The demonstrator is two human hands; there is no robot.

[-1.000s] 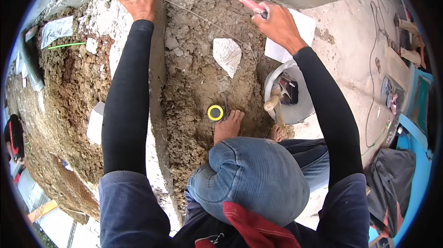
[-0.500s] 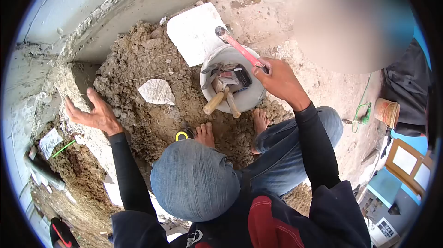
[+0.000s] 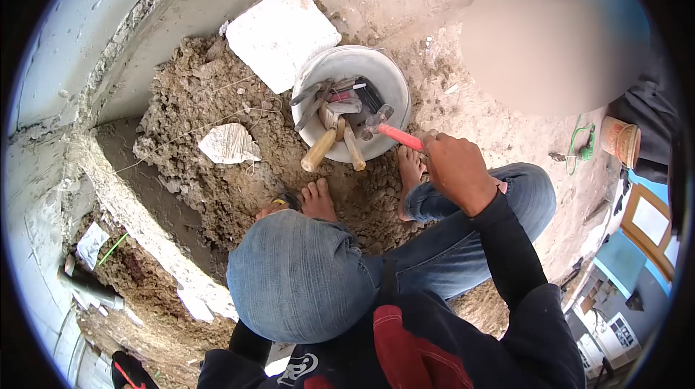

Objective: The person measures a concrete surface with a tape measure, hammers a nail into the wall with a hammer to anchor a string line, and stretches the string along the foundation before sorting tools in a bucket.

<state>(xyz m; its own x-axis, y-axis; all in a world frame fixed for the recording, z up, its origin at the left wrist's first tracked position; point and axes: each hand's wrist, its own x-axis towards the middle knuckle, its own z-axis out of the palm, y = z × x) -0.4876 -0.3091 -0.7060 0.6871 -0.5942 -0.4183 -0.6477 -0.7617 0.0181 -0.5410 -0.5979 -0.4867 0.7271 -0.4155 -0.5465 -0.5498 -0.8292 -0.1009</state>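
My right hand point(image 3: 461, 172) is closed around the red handle of a hammer point(image 3: 399, 135), whose head is over the bucket's right edge. The grey-white bucket point(image 3: 394, 77) holds wooden-handled tools point(image 3: 318, 150) and dark items. Beside my bare foot, fingertips of my left hand point(image 3: 268, 210) show at a black and yellow tape measure point(image 3: 282, 202); my knee hides the rest of that hand. A white string bundle point(image 3: 229, 144) lies on the rough soil, a thin string running from it.
A white board point(image 3: 282, 36) lies behind the bucket. A concrete ledge point(image 3: 145, 237) runs along the left, below the grey wall point(image 3: 210, 1). At right are an orange-brown pot point(image 3: 620, 141) and green cord point(image 3: 586, 141). A blurred patch covers the upper right.
My left hand has left the string near the ledge and come down to the tape measure. My right hand has lowered the hammer toward the bucket. The view has shifted.
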